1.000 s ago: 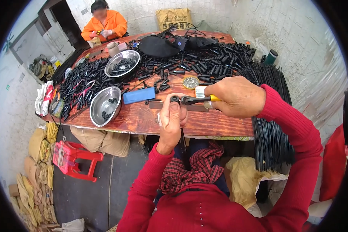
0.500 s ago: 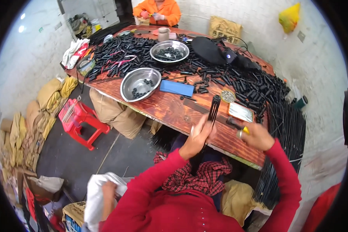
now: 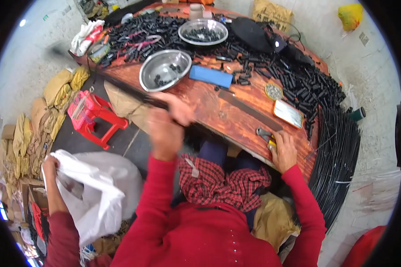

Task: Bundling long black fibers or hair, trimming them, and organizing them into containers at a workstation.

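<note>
My left hand [image 3: 167, 127], smeared by motion, is closed round a long, thin black bundle of rods [image 3: 124, 89]. The bundle slants up to the left past the table's front edge, and its far end is a blur. On the table [image 3: 209, 102], near the right front edge, my right hand [image 3: 284, 151] rests with its fingers curled over a yellow-handled hand tool [image 3: 263, 132]. The tool's grey metal head points up and left; its exact kind is unclear. A flat dark metal strip [image 3: 249, 109] lies just beyond it.
Steel bowls [image 3: 145, 73] with small black parts, a blue block [image 3: 210, 76], a round tin [image 3: 273, 91] and a rectangular tray [image 3: 288, 113] stand around black tubes [image 3: 298, 82]. Black rods [image 3: 334, 164] fill the right side. Another person's hand [image 3: 50, 164] holds a white sack [image 3: 102, 178] near a red stool [image 3: 96, 115].
My left hand has swung left with the black bundle, which now leans leftward. My right hand has lowered the tool to the table. The other person's white sack has moved left and spread wider.
</note>
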A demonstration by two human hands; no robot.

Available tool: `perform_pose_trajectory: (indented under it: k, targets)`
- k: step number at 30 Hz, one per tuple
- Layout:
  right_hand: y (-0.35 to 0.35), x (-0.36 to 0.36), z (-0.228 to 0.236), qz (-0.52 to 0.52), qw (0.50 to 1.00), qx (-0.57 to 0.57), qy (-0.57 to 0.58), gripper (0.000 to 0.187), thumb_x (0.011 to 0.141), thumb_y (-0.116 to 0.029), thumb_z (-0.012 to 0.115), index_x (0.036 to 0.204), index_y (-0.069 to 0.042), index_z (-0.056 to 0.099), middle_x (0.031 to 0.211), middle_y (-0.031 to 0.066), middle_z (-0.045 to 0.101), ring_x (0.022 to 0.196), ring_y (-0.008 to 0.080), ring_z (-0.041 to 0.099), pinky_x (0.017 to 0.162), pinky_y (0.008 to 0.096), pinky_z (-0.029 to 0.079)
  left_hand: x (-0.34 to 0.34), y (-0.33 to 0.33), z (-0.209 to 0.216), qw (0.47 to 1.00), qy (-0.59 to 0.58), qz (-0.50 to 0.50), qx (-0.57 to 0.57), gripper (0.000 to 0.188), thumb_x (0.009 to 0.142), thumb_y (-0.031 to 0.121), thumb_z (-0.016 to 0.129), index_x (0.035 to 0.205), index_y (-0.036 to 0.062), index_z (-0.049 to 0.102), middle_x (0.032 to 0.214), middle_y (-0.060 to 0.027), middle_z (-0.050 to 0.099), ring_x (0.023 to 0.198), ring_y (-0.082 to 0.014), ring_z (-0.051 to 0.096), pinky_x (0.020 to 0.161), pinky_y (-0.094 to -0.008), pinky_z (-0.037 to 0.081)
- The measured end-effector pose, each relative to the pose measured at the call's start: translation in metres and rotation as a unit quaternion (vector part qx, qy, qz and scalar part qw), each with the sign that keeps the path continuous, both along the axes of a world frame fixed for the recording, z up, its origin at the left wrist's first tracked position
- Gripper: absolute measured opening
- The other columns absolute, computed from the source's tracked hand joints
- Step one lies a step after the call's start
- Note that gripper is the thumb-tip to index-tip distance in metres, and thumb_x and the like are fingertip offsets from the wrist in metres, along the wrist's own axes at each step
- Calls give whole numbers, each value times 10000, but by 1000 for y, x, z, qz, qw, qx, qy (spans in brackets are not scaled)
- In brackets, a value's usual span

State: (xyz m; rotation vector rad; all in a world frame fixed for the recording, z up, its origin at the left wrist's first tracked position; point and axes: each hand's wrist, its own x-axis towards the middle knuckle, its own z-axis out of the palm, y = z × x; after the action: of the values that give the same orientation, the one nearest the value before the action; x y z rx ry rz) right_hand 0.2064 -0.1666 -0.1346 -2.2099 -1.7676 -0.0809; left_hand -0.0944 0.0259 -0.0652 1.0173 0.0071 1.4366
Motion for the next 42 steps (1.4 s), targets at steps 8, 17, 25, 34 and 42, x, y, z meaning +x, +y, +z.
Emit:
perform_pose_trajectory:
  k: [8,17,25,34,42]
  targets:
    - [2,-2,-23,-11,998,66,-13,510,851,-77,676,1348,-61,568,1257,158,552,1177,374,515,1013,463,435,-125,80,-82,810,227,-520,145,415,910,309,746,1060,-67,657,669,-102,659,527,-200,583,488,-351,465]
    - [4,-1,-20,-37,996,75,-14,475,844,-106,676,1308,-46,595,1238,178,571,1158,391,531,1009,483,433,-161,8,-300,671,523,-442,-284,229,922,203,732,1085,51,676,805,-3,637,692,-98,578,648,-251,476]
    - [-2,3,-15,-66,996,66,-13,501,821,-144,704,1301,-47,602,1216,162,580,1136,384,544,977,477,457,-86,61,-435,614,661,-306,-303,206,979,261,681,1049,67,681,774,-26,665,644,-147,616,618,-300,507]
    - [14,-7,-4,-46,995,81,29,523,781,-149,738,1282,-54,621,1199,146,593,1114,362,555,943,463,467,-34,149,-624,845,479,-38,-235,461,1050,302,520,1453,90,448,1405,-145,504,1268,-290,491,1001,-443,485]
    - [-12,14,-14,-87,994,72,-5,533,778,-138,734,1293,-66,616,1204,136,588,1118,362,549,944,459,465,90,50,-384,650,734,-189,41,435,1004,159,618,1423,69,539,1460,-97,533,1342,-228,476,1083,-377,435]
